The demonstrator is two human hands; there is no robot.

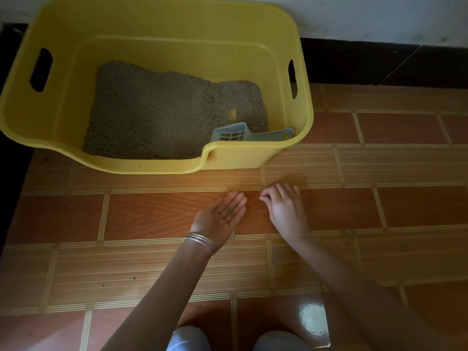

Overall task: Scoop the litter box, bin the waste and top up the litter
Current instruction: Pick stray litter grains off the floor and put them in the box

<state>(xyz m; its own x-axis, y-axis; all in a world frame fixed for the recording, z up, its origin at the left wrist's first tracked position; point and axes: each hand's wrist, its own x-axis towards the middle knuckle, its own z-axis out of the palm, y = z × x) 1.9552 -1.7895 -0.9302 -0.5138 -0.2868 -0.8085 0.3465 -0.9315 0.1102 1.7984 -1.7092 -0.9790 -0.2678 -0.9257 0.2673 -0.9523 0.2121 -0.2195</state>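
Down on the tiled floor [152, 216], a yellow litter box [278, 158] stood at the far side of the scene, close against the dark skirting of a pale wall [379, 16]. Grey-brown litter [157, 110] covered most of its base, heaped toward the left and near side, with a strip of bare yellow plastic showing along the far wall and a small bare patch near the right. A pale blue slotted scoop [231, 134] lay inside at the near right corner, its blade resting on the litter and its handle pointing right toward the box wall.

Near the box's low front lip, both hands were out over the floor. The left hand [220, 216] was turned palm up and spread flat, fingers [238, 200] extended, with a small cluster of litter granules [230, 212] lying on the base of the fingers; thin metal bangles [201, 241] circled that wrist. The right hand [285, 206] sat just beside it, palm down, its fingers [266, 196] curled in and pinched together at the tips just above the tile; whether a granule was caught between them could not be told. A few dark specks lay scattered on the floor nearer the person, whose knees [188, 339] showed at the bottom edge.
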